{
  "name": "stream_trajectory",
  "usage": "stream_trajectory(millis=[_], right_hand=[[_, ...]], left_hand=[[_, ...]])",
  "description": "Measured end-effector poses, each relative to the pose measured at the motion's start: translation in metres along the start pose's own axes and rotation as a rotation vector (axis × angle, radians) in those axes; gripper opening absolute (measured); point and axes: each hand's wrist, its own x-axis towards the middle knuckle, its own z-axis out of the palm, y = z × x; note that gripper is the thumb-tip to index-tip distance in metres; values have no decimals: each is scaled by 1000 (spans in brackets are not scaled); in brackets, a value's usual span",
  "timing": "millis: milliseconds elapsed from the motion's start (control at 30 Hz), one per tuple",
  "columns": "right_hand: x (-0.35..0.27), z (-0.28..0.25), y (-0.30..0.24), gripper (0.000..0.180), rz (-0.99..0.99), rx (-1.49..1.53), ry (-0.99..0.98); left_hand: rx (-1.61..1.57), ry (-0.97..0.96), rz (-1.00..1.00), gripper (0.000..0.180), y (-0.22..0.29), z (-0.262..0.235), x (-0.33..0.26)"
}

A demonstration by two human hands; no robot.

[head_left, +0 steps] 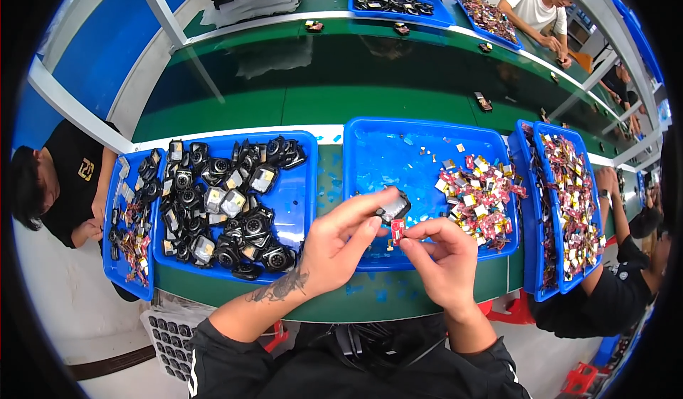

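Observation:
My left hand (338,242) is closed around the edge of a small black watch-like housing (395,207) with a grey inner face. Between the thumb and fingers of my right hand (447,262) is a small red circuit board (398,230), right below the housing; whether the two are joined I cannot tell. Both hands are over the near part of a blue tray (366,139). A heap of red, white and yellow small boards (480,200) lies in that tray's right half. Bits of blue film and a few tiny pieces are scattered in its left half.
Left of me, a blue tray (295,192) holds many black housings (220,200). Stacked blue trays of small boards (569,200) stand at the right. Beyond a metal rail runs a green conveyor (320,103) with scattered boards. Co-workers (541,11) sit across and on both sides.

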Motion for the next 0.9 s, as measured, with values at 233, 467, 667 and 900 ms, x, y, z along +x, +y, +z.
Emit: stream_trajectory(millis=[233, 467, 667, 900], right_hand=[[11, -21, -14, 10, 151, 64, -199], [12, -24, -15, 9, 40, -64, -203], [8, -26, -18, 8, -37, -319, -190], [6, -13, -9, 22, 84, -108, -41]], left_hand=[[779, -210, 472, 30, 7, -12, 9], [571, -241, 146, 22, 8, -10, 5], [352, -273, -231, 15, 10, -13, 7], [301, -167, -212, 17, 11, -3, 4]])
